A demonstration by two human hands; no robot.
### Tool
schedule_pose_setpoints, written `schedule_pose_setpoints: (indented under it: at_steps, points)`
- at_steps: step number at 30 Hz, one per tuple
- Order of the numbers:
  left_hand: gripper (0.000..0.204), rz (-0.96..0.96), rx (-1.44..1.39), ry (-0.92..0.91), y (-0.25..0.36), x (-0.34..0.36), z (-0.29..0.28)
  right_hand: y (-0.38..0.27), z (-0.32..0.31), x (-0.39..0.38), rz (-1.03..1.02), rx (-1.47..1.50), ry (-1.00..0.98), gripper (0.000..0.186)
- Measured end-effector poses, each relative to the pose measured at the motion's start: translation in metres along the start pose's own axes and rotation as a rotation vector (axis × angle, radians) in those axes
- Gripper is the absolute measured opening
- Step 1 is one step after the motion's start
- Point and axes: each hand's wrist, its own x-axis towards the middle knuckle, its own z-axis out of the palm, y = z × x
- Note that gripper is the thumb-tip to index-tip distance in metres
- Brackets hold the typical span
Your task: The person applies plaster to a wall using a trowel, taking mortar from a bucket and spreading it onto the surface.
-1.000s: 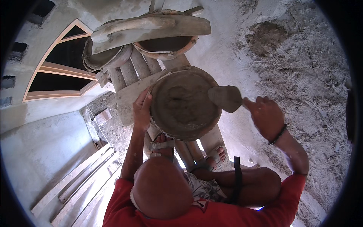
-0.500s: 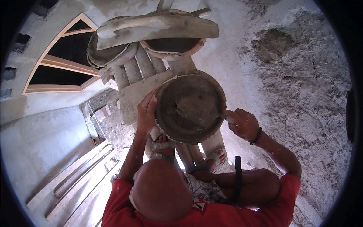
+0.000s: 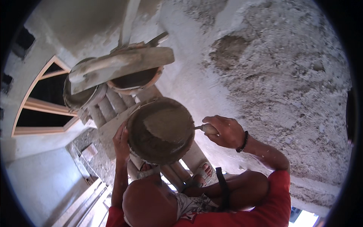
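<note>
At the centre, the trowel handle (image 3: 211,129) looks like dull wood. The basin (image 3: 143,148) to its left is caked inside, matt. At upper left, the broad board (image 3: 126,70) looks wooden and smeared. The window frame (image 3: 41,106) at far left is smooth, bare wood. The wall (image 3: 287,83) at right is rough and crusty; the shirt (image 3: 242,218) at bottom, matt cloth.

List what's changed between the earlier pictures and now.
The right hand has moved left toward the bowl, bringing in the trowel, whose blade overhung the bowl's right side a second ago; it now blends into the mortar. The camera view has shifted too. Nothing was newly gripped or released: the left hand stays on the bowl's left side, the float across the containers behind.
</note>
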Motion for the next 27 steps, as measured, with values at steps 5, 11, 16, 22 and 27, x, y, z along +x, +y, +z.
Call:
schedule_pose_setpoints:
  at_steps: [5, 11, 16, 22, 27]
  points:
    - [0.042, -0.086, -0.096, -0.014, -0.006, 0.002, 0.007, -0.028, -0.08, 0.006, -0.047, 0.117, -0.021, 0.035]
    - [0.041, -0.084, -0.049, 0.035, 0.01, -0.001, -0.001, 0.002, -0.125, 0.014, 0.023, 0.392, -0.187, 0.025]
    - [0.042, -0.061, -0.031, -0.057, 0.0, 0.01, 0.021, 0.097, -0.231, -0.012, 0.73, -0.205, 0.391, 0.032]
    - [0.043, -0.108, -0.014, 0.073, 0.011, -0.002, -0.004, 0.064, -0.222, -0.023, 0.532, -0.296, 0.429, 0.048]
    - [0.043, -0.111, -0.118, 0.009, -0.002, 0.0, 0.008, 0.098, -0.134, -0.038, 0.75, 0.184, -0.057, 0.043]
